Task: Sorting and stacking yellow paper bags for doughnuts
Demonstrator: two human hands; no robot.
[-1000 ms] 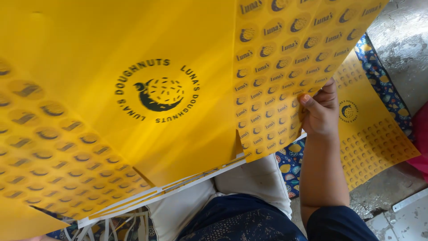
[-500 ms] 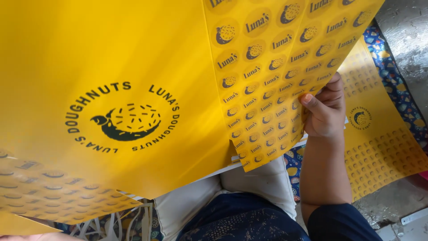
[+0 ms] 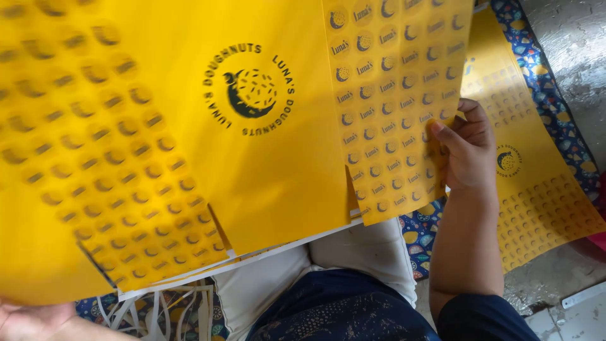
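A big flat yellow cardboard sheet with a round black picture (image 3: 208,145) is held up close, filling the view from 9 to 1 o'clock. Its patterned flap is pinched by the right hand (image 3: 467,148) at 3 o'clock, fingers clamped on the edge. Only a bit of the left hand (image 3: 31,319) is seen at 7 o'clock, so its fingers cannot be told.

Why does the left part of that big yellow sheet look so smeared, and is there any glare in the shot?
Head view: the yellow printed sheet blurs toward its left edge, the small dark marks smearing, while the round emblem and the panel by the right hand stay sharp. The grey floor at top right catches pale glare. The left hand shows only at the bottom corner, soft and partly cropped.
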